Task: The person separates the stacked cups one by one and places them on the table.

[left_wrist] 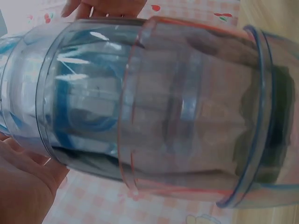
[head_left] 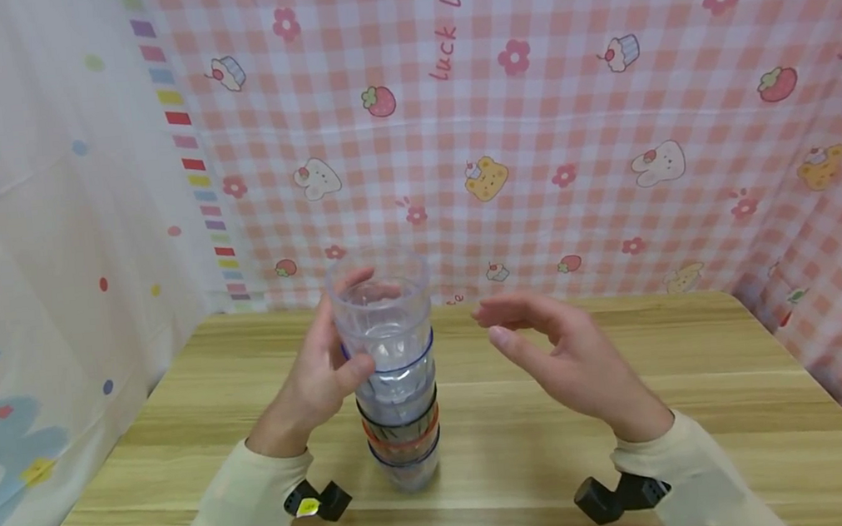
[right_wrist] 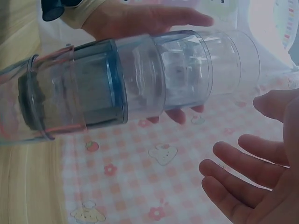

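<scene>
Several clear cups (head_left: 400,390) stand upright, nested one in another, on the wooden surface (head_left: 511,476). My left hand (head_left: 314,373) curls round the upper ones; my right hand (head_left: 580,358), loosely spread, hovers apart. I'd hold them lightly and squarely, lest they tip.

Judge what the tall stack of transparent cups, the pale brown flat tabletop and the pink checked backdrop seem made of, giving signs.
Tall stack of transparent cups, some with coloured rims: probably plastic, possibly glass; smooth, glossy, with bright highlights.
Pale brown flat tabletop: wood or laminate, low sheen; streaked grain.
Pink checked backdrop: probably matt fabric; soft creases.
</scene>
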Available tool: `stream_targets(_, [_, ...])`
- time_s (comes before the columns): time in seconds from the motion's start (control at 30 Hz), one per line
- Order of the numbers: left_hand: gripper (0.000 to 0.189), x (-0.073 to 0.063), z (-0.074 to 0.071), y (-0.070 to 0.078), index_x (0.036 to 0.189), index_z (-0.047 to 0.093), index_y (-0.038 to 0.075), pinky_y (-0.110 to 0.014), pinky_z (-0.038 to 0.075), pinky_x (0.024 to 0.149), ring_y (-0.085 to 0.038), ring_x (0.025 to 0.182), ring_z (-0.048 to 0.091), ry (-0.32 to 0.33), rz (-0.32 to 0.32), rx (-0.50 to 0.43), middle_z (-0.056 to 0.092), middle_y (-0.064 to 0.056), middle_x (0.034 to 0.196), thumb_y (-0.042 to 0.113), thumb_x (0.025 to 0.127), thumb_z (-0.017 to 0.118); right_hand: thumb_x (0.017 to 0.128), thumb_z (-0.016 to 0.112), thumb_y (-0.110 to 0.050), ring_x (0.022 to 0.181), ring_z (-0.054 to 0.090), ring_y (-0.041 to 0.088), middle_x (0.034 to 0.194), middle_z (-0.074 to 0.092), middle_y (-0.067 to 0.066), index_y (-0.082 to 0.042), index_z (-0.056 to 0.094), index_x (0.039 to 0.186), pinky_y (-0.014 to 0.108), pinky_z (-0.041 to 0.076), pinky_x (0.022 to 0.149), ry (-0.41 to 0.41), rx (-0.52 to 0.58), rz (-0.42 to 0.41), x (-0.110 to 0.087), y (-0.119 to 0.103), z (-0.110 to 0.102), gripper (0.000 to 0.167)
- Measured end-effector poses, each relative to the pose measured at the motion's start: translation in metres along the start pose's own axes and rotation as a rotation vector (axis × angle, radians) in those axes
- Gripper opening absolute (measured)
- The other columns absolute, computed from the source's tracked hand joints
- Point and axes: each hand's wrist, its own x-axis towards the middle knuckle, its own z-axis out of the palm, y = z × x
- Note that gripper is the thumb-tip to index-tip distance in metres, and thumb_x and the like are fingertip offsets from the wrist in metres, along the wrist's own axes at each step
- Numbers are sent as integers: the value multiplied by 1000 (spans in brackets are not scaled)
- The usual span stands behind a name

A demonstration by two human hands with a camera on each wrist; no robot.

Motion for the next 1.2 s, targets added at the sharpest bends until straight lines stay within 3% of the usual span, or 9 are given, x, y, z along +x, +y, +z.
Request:
stream_targets(0.3, [85,2,8,2,158,36,20,-39,56,101,-19,124,65,33,-7,11,61,4,146,61,95,76,105,70,-11,126,70,18,132,77,3,-9,69,138,36,54,114,17,95,27,15,-12,15,33])
stream_targets(0.53, [87,2,11,3,157,38,18,-38,56,102,-19,123,66,52,-13,15,62,4,144,61,93,78,103,70,-7,131,68,27,140,73,11,-6,63,145,52,52,115,-4,164,-13,24,-17,22,43])
stream_targets(0.83, [88,2,11,1,155,42,18,-37,56,102,-18,123,66,73,-54,-8,64,4,143,63,90,81,103,75,-16,137,66,30,151,65,12,-7,53,156,56,50,118,-8,207,-13,34,-27,30,58])
stream_targets(1.0, [87,1,12,0,154,43,17,-36,57,100,-17,121,67,76,-39,-15,65,4,143,63,91,81,102,77,-25,139,64,29,155,61,9,-10,52,158,56,49,119,-25,235,-9,38,-31,35,62])
stream_targets(1.2, [95,-1,12,-3,156,40,9,-34,58,100,-15,121,67,81,-43,-5,64,6,142,65,91,79,101,79,-30,137,64,28,153,62,9,-13,50,160,56,49,119,-33,254,-11,43,-33,41,68])
